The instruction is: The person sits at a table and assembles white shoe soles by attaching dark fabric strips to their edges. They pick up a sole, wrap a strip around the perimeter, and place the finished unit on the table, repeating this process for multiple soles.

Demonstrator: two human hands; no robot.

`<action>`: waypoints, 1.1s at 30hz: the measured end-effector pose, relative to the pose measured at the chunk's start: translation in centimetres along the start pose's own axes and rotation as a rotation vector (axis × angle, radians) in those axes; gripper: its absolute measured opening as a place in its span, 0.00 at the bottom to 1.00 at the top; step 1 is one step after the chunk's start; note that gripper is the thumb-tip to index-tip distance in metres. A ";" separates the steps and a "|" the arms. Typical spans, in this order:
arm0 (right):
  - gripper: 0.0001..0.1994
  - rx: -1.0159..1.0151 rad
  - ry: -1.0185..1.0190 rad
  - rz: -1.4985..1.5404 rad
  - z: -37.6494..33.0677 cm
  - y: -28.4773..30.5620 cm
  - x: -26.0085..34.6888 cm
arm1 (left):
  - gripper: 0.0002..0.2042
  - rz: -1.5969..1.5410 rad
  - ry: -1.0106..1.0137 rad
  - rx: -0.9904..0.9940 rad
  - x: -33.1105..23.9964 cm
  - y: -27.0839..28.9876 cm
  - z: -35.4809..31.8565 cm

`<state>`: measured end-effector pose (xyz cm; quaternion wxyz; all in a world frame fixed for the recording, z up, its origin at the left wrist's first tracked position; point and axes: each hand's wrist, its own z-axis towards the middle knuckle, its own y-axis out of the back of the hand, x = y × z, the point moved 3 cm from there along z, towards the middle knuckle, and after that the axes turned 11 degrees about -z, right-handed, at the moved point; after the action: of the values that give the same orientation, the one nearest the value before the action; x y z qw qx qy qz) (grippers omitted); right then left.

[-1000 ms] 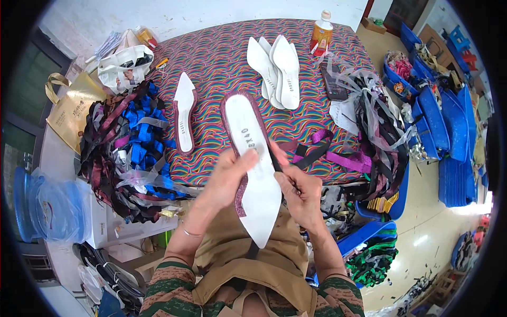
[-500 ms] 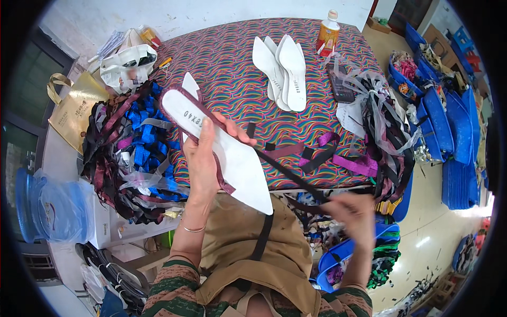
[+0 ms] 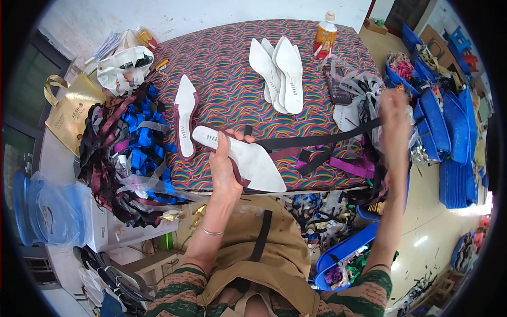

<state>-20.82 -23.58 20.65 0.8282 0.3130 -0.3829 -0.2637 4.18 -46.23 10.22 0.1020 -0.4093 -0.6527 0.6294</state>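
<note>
My left hand (image 3: 225, 171) is closed on a white pointed insole (image 3: 259, 168) that has maroon strip along part of its edge. From the fingers of that hand a long black fabric strip (image 3: 322, 140) stretches right across the tabletop. At its far end is my right hand (image 3: 395, 113), smeared by motion but apparently closed on the strip. A second insole (image 3: 185, 122), edged in maroon round its heel and waist, lies just left of the held one. Several plain white insoles (image 3: 289, 74) are piled at the far middle.
A patterned cloth covers the table (image 3: 222, 63). Tangled blue, maroon and black strips (image 3: 140, 153) heap at its left edge; purple strips (image 3: 353, 167) lie at right. A phone (image 3: 336, 87) and a bottle (image 3: 325, 37) stand beyond. Blue bins (image 3: 449, 132) line the floor at right.
My right hand has swung up and to the right, drawing the black strip out long. My left hand has moved down and right with the insole, uncovering the edged insole on the table.
</note>
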 end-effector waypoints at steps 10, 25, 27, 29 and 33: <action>0.08 0.755 -0.845 1.558 -20.6 -10.4 11.8 | 0.10 0.080 -0.083 -0.011 -0.5 -1.0 -1.8; 0.08 0.556 -0.317 1.129 -16.3 -8.3 11.0 | 0.14 0.189 -0.129 0.098 -0.1 -2.5 -3.8; 0.10 0.420 0.067 0.840 -15.1 -7.4 11.0 | 0.14 0.233 -0.131 0.125 0.0 -2.5 -4.0; 0.11 0.267 0.305 0.653 -15.0 -6.3 11.4 | 0.14 0.280 -0.118 0.131 -0.1 -3.0 -4.1; 0.10 0.131 0.529 0.516 -15.9 -4.9 11.6 | 0.11 0.270 -0.086 0.259 -0.5 -4.2 -4.7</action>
<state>-2.50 -29.64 14.47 0.9158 0.3160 -0.2380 0.0688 5.81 -42.53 15.08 0.0404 -0.4491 -0.5092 0.7331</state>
